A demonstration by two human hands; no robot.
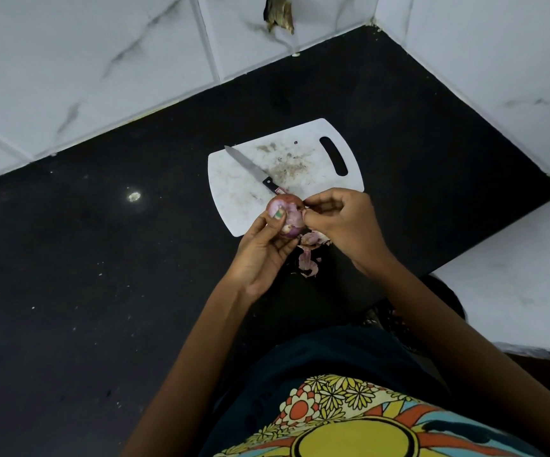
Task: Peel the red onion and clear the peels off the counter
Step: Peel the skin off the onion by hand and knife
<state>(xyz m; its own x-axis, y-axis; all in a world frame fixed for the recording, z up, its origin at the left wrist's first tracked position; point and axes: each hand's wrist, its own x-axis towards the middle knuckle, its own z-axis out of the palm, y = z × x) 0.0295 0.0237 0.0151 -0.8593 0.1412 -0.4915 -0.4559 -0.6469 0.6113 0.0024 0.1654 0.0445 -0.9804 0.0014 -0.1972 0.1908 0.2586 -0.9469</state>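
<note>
My left hand (262, 250) grips the half-peeled red onion (286, 217); my right hand (341, 222) pinches its skin. Loose purple peels (308, 258) lie on the black counter (102, 258) beneath. A black-handled knife (250, 169) rests on the white plastic cutting board (300, 159) just behind.

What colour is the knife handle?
Black, with a silver blade; the knife shows in the head view.

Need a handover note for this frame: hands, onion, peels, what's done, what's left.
Left hand holds the red onion just above the near edge of the cutting board.
Right hand pinches a strip of skin at the onion's side.
Knife lies on the board, untouched.
Done: part of the skin is off; loose peels lie on the black counter below the hands.
Left: finish peeling, then clear the peels.
</note>
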